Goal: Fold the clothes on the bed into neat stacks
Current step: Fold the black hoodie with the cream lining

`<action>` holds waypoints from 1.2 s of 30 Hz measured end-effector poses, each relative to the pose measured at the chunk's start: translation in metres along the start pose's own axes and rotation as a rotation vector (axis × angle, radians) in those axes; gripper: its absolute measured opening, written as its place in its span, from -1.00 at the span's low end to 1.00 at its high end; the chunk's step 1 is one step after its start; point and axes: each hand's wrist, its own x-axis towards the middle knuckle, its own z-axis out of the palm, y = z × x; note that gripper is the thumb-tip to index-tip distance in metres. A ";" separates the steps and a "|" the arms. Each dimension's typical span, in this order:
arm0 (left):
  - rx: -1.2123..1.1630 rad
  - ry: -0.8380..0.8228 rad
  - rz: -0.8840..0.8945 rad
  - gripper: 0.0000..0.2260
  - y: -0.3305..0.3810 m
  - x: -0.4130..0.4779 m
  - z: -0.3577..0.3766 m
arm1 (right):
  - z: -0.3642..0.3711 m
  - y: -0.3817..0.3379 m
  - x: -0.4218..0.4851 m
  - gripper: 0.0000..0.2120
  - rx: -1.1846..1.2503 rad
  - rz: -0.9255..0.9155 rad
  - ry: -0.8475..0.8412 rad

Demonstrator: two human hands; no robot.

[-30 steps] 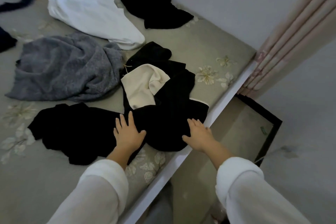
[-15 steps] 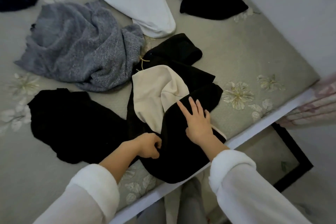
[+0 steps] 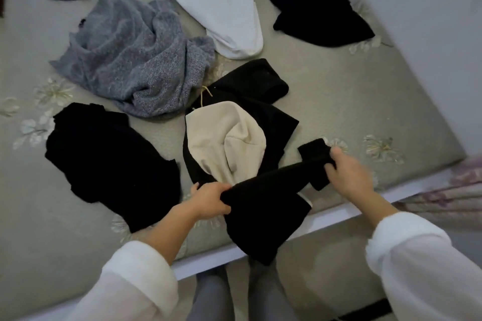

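Your left hand (image 3: 208, 200): gripping the black garment (image 3: 263, 206) at the bed's (image 3: 339, 96) near edge.
Your right hand (image 3: 349, 177): pinching its sleeve end.
Nearby: grey sweater (image 3: 130, 60), white top (image 3: 216, 0).
Other black pieces: two (image 3: 104, 159) (image 3: 313, 0).

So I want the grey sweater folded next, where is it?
The grey sweater lies crumpled upper left in the head view, between the white garment and the black garment.
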 end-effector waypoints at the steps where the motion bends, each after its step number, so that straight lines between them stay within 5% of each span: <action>1: 0.149 0.076 0.015 -0.73 0.010 0.000 0.007 | -0.016 0.007 0.005 -0.88 0.023 0.001 0.075; 4: 0.120 0.158 0.117 -0.87 0.052 -0.007 0.009 | -0.059 0.005 0.024 -0.92 0.196 0.002 0.390; 8: -0.504 -0.309 0.362 -0.91 0.091 -0.028 0.003 | -0.091 -0.004 0.038 -0.83 0.649 0.103 0.722; 11: -0.332 -0.387 0.344 -0.62 0.085 -0.013 0.023 | -0.080 0.012 0.044 -0.88 0.551 0.194 0.490; 15: 0.004 0.149 0.054 -0.49 0.058 0.027 0.035 | -0.043 0.043 0.025 -0.71 0.323 0.450 -0.052; 20: 0.036 0.440 -0.017 -0.27 0.039 0.081 0.026 | 0.025 0.005 -0.026 -0.53 0.346 0.414 -0.147; 24: 0.207 0.507 0.137 -0.11 0.045 0.125 0.008 | 0.073 -0.041 -0.049 -0.09 0.575 0.726 -0.238; 26: 0.340 0.499 0.176 -0.19 0.050 0.144 -0.001 | 0.091 -0.056 -0.051 -0.04 0.541 0.814 -0.331; 28: 0.431 0.438 0.203 -0.54 0.055 0.156 -0.009 | 0.099 -0.061 -0.050 -0.29 0.466 0.798 -0.402; 31: 0.146 0.297 0.261 -0.78 0.060 0.150 -0.023 | 0.091 -0.051 -0.035 -0.71 0.639 0.848 -0.289; 34: -0.336 0.222 0.267 -0.75 0.047 0.118 -0.058 | 0.059 -0.026 -0.005 -0.56 1.278 1.071 -0.012; 36: -0.282 0.161 0.239 -0.77 0.027 0.092 -0.075 | 0.034 -0.011 0.012 -0.55 1.466 1.100 0.210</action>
